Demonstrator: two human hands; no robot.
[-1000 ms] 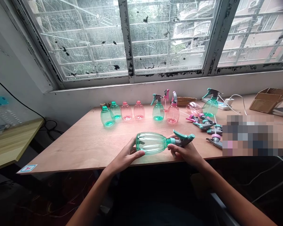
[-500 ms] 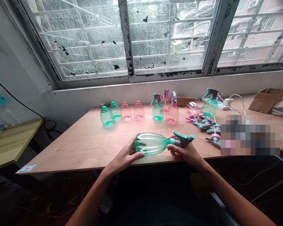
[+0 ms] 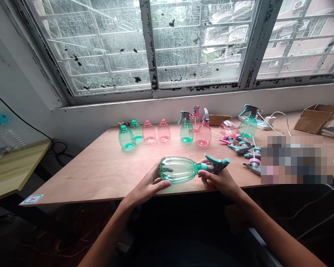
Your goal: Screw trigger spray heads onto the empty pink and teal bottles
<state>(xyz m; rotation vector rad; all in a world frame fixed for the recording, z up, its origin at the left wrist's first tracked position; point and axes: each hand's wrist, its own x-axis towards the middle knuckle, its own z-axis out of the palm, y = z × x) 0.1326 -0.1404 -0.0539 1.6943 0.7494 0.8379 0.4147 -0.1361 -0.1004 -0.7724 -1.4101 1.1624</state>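
Observation:
A clear green spray bottle (image 3: 179, 169) lies on its side above the front edge of the wooden table (image 3: 100, 174). My left hand (image 3: 147, 186) is wrapped round the bottle's base end. My right hand (image 3: 220, 180) grips its neck, just under the grey and teal trigger head (image 3: 217, 164) that points right. Both hands are closed on the same bottle.
Along the back stand two green and two pink headless bottles (image 3: 144, 132), then several bottles with trigger heads (image 3: 196, 129). Loose trigger heads (image 3: 243, 148) lie at the right, beside a blurred patch, a power strip (image 3: 263, 123) and a cardboard box (image 3: 318, 116).

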